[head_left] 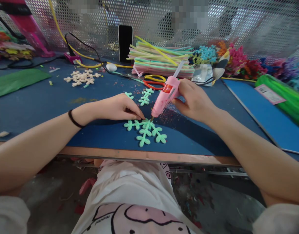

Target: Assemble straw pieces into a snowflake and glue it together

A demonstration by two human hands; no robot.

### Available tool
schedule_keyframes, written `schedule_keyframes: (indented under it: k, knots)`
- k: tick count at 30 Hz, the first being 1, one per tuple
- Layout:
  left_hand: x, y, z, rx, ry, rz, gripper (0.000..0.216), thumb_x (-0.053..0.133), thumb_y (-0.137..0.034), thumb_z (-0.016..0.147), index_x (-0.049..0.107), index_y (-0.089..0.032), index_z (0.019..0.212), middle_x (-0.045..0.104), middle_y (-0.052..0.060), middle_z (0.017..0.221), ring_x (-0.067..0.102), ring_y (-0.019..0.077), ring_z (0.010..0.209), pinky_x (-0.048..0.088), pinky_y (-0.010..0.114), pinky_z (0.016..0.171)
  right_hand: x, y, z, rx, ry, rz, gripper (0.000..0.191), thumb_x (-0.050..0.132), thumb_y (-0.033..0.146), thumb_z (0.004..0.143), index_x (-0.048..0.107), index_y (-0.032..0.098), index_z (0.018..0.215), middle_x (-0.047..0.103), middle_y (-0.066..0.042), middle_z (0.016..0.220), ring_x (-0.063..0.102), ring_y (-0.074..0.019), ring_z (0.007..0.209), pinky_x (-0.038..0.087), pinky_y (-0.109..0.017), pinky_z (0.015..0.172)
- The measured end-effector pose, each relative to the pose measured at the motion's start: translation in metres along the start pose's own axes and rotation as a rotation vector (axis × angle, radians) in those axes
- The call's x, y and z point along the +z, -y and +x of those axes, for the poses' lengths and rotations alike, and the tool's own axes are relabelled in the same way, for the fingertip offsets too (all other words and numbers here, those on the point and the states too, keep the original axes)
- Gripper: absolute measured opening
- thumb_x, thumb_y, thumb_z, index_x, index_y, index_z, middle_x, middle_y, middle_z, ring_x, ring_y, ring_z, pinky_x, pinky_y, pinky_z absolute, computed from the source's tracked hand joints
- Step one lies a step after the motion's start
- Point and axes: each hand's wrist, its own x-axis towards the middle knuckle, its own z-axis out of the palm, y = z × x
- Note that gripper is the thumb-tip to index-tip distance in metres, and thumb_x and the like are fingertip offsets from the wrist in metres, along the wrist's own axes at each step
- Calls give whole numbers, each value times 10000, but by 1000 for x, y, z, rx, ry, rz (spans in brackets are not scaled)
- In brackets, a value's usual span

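Note:
My right hand [194, 99] is wrapped round a pink hot glue gun [164, 97], tilted with its nozzle down and a clear glue stick [179, 69] jutting from its back. The nozzle tip meets the middle of a mint green pipe-cleaner snowflake [144, 132] lying near the table's front edge. My left hand [120, 107] pinches that snowflake at its centre; its fingertips partly hide the spot. Just beyond lie a loose mint green pipe-cleaner branch [146, 97] and another branch [129, 95], partly covered by my left hand.
Scissors [155, 83] with red and yellow handles lie behind the glue gun, before a pipe-cleaner bundle [161, 58]. A cream snowflake [82, 78] sits back left. A phone [125, 44] leans upright against the mesh. At right are a blue board [256, 113] and a green pack [283, 97].

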Motion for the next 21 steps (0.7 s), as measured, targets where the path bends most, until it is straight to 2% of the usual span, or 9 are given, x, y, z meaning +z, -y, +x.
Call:
schedule_keyframes:
  k: [6,15,21]
  knots:
    - [0,0,0,0,1,16,261,618,-224,919,815,-305,1068,807,-7,1058,758,138,953,549,190,873,-1,0,0,31,38,20,118,481,295,955,386,254,900,558,-93,915,560,-293,836,520,-502,711]
    - [0,0,0,12,-5,-1,260,635,-204,912,818,-309,1064,809,-7,1050,761,138,942,552,186,862,2,-3,-1,-25,-14,-2,133,504,221,909,374,250,907,509,-41,856,517,-239,768,476,-403,647]
    - [0,1,0,11,-4,-4,251,647,-206,909,818,-312,1058,809,-10,1050,759,136,945,546,183,868,1,-3,0,-24,-25,35,131,492,210,906,368,250,889,501,-43,841,506,-246,760,432,-387,644]
